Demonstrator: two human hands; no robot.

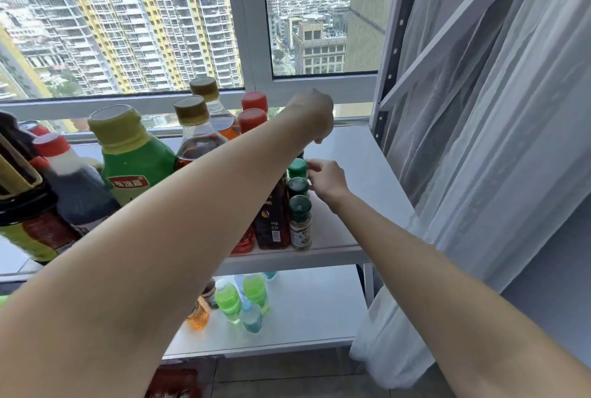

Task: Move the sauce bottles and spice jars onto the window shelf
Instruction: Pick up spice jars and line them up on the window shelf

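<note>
Far left of my hands: a dark-capped bottle (22, 193) stands at the edge of view, partly cut off, with a dark sauce bottle with a red and white top (68, 180) just beside it.
Left, behind my left forearm: a green bottle with a pale yellow cap (131, 154) stands on the window shelf (351, 154), and two amber bottles with gold caps (196, 129) stand just beyond it.
Behind my left wrist: two red-capped bottles (252, 111), one behind the other, near the window frame.
My left hand: my left hand (315, 116) hangs bent at the wrist above the back of the shelf, fingers curled down and away from me; I cannot tell whether they hold anything.
Under my left forearm: a dark bottle with a red and black label (271, 218) stands at the shelf's front edge, touching the spice jars.
Spice jars: three green-capped spice jars (300, 206) stand in a row front to back, just left of my right hand.
My right hand: my right hand (326, 180) reaches in from the right, fingertips on the cap of the rearmost jar (298, 168), pinching it lightly.
Right of my right hand: bare white shelf, then a sheer curtain (479, 142).
Below my hands: small green and blue drink bottles (243, 298) on a lower shelf (319, 308).
</note>
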